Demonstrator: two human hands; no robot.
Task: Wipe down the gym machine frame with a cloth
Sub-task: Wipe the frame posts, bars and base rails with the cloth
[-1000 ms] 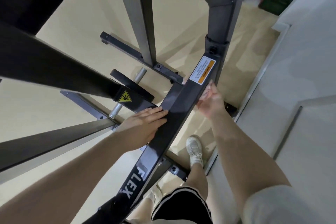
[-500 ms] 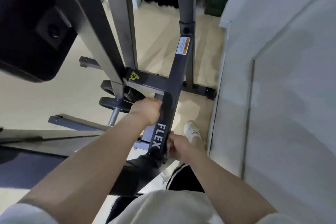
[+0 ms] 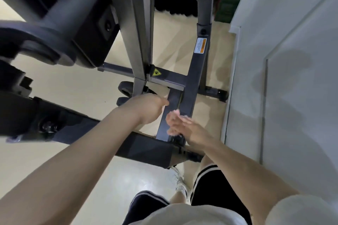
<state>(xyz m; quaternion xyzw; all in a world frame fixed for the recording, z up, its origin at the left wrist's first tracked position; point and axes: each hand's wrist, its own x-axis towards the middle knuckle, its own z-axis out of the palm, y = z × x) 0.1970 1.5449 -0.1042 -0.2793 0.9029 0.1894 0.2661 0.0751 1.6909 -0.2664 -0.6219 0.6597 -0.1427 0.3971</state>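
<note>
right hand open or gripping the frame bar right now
Open. The right hand has its fingers spread and fairly straight beside the sloping frame bar, curled round nothing. Motion blur hides whether the fingertips touch it.

This is a gym room, indoors. A steel machine frame (image 3: pixel 193 86) of dark square tubes fills the middle, bolted at its joints and standing on a smooth cream floor (image 3: pixel 73 89). Black weight plates (image 3: pixel 126 87) sit on a peg low at the centre. A yellow triangle warning sticker (image 3: pixel 156 72) and a white and orange label (image 3: pixel 200 45) mark the tubes. Black padding (image 3: pixel 45 45) bulks at the far left. A pale wall (image 3: pixel 292 60) runs close along the right, with green crates (image 3: pixel 226 3) stacked at its far end.
</note>
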